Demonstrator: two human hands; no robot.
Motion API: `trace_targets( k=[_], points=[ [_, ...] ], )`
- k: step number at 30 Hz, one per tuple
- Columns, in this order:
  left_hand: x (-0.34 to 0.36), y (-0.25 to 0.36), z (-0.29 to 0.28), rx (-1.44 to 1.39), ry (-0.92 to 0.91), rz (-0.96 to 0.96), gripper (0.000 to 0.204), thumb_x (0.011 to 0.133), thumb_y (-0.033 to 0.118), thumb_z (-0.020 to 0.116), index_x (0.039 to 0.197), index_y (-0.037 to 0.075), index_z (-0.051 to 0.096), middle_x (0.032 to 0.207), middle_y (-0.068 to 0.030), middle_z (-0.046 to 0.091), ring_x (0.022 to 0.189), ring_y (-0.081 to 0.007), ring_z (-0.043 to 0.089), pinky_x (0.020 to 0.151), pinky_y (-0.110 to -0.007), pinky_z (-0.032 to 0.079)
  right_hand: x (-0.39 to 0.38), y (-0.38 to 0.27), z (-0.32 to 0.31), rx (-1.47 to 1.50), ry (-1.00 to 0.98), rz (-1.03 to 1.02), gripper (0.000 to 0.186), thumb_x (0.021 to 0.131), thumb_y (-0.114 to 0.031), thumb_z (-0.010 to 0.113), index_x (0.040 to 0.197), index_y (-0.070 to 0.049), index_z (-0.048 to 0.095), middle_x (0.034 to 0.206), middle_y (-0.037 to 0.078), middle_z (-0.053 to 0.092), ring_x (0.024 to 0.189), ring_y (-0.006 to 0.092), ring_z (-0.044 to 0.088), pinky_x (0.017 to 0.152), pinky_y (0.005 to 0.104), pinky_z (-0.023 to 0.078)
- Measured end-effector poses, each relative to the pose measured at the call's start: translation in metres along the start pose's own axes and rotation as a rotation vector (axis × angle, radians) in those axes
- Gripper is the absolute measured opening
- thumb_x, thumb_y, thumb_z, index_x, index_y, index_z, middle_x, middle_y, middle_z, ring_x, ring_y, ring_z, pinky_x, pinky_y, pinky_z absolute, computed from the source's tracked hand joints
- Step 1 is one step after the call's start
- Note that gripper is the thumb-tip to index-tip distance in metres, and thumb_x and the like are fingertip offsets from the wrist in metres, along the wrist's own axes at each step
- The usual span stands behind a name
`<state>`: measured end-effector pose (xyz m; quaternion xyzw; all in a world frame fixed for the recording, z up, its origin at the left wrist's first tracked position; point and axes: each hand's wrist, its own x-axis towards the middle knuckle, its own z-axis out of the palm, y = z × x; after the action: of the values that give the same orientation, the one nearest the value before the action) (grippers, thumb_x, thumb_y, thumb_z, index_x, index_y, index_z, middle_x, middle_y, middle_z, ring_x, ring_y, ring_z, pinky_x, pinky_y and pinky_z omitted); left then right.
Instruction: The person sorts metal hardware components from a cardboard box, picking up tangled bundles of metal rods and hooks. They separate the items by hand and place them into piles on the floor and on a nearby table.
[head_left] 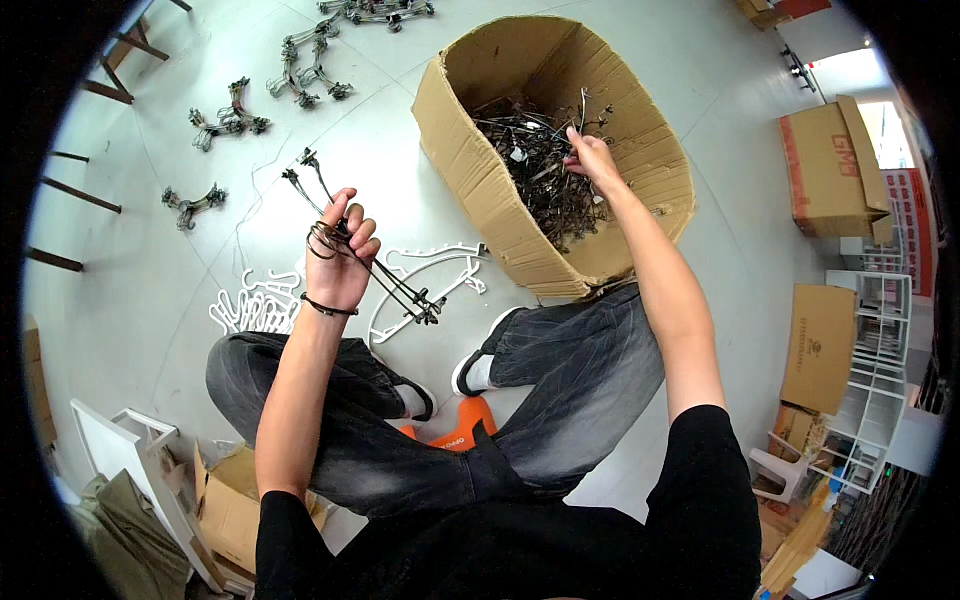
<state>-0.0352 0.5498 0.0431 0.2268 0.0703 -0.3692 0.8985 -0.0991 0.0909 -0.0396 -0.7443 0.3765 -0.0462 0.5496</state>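
My left hand is raised over the floor, fingers closed round a few dark wire hangers. Their thin bars stick out on both sides of the fist, with clip-like ends, and curved hooks loop over the fingers. To the right, my right hand reaches into a large open cardboard box. Its thumb and fingers are pinched together on a thin wire hanger, whose pale hook rises above the fingertips. Beneath this hand lies a tangled heap of dark wire hangers; what the curled fingers cover is hidden.
Several bundles of hangers lie on the grey floor, farther ahead and to the left. White plastic hooks and curved white hanger pieces are near my knees. An orange stool shows between my legs. Cardboard boxes and white racks stand at right.
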Motion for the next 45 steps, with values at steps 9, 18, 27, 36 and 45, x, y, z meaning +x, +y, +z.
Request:
trace_targets(
  k=[9, 18, 27, 36, 45],
  points=[
    [0.000, 0.002, 0.002, 0.029, -0.004, 0.004, 0.017, 0.100, 0.020, 0.055, 0.113, 0.010, 0.056, 0.072, 0.0019, 0.045, 0.059, -0.0084, 0.040, 0.051, -0.021, 0.035, 0.028, 0.045, -0.057, 0.805, 0.078, 0.617, 0.019, 0.094, 0.007, 0.047, 0.112, 0.014, 0.047, 0.106, 0.022, 0.056, 0.099, 0.0299, 0.063, 0.083, 0.0389, 0.061],
    [0.006, -0.008, 0.004, 0.035, -0.030, -0.029, 0.018, 0.099, 0.021, 0.057, 0.113, 0.010, 0.056, 0.072, 0.0018, 0.047, 0.060, -0.0088, 0.041, 0.052, -0.022, 0.035, 0.030, 0.084, -0.047, 0.930, 0.058, 0.366, 0.009, 0.097, -0.004, 0.055, 0.104, -0.006, 0.051, 0.083, 0.008, 0.053, 0.072, 0.0165, 0.054, 0.061, 0.0315, 0.047],
    [0.004, -0.003, 0.001, 0.011, -0.020, -0.011, 0.018, 0.103, 0.018, 0.049, 0.115, 0.006, 0.056, 0.075, 0.0004, 0.043, 0.060, -0.0093, 0.038, 0.053, -0.021, 0.035, 0.001, 0.029, -0.023, 0.780, -0.292, 0.404, 0.010, 0.089, -0.009, 0.050, 0.098, -0.009, 0.048, 0.126, 0.032, 0.049, 0.119, 0.0436, 0.054, 0.107, 0.0718, 0.026],
    [0.003, 0.002, 0.001, 0.027, -0.035, -0.004, 0.017, 0.100, 0.021, 0.056, 0.113, 0.010, 0.057, 0.072, 0.0024, 0.043, 0.060, -0.0085, 0.040, 0.053, -0.022, 0.035, -0.020, -0.064, -0.076, 0.947, 0.237, 0.287, 0.031, 0.090, -0.017, 0.066, 0.100, -0.009, 0.039, 0.079, 0.006, 0.037, 0.056, 0.0102, 0.031, 0.047, 0.0246, 0.028],
    [0.007, -0.005, 0.005, 0.027, -0.014, -0.038, 0.017, 0.100, 0.022, 0.057, 0.112, 0.010, 0.057, 0.071, 0.0027, 0.045, 0.058, -0.0076, 0.040, 0.051, -0.022, 0.035, -0.026, 0.002, -0.077, 0.368, -0.073, 0.630, 0.032, 0.106, -0.023, 0.041, 0.105, 0.007, 0.051, 0.077, 0.008, 0.046, 0.046, 0.0095, 0.029, 0.038, 0.0255, 0.025]
  ],
)
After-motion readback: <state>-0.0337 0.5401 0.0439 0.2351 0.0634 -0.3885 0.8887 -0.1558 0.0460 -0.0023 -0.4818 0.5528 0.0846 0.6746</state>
